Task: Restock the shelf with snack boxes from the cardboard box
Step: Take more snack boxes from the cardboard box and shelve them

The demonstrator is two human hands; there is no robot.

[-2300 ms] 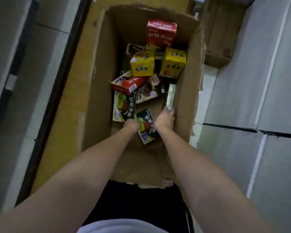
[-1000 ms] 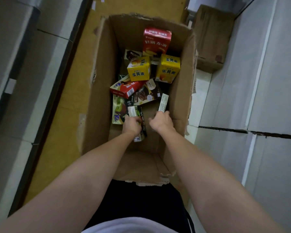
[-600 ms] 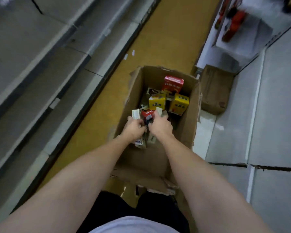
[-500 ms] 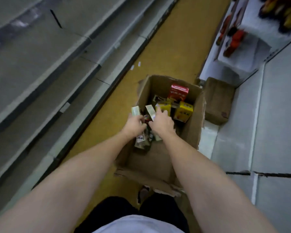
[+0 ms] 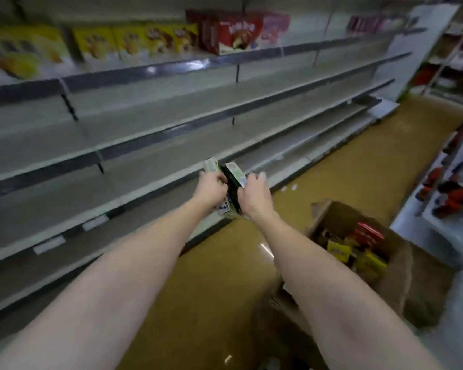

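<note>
Both hands have come up out of the cardboard box [image 5: 358,263] and now reach toward the shelf [image 5: 171,134]: the left hand [image 5: 211,189] grips a pale-ended snack box [image 5: 211,166] and the right hand [image 5: 254,196] curls round a dark snack box [image 5: 233,180], the two packs held side by side in front of a lower shelf edge. Behind the right forearm, the cardboard box sits on the brown floor [image 5: 345,166] with red and yellow boxes [image 5: 356,244] inside, while yellow cartons [image 5: 134,44] and a red carton [image 5: 233,36] stand on the top shelf
</note>
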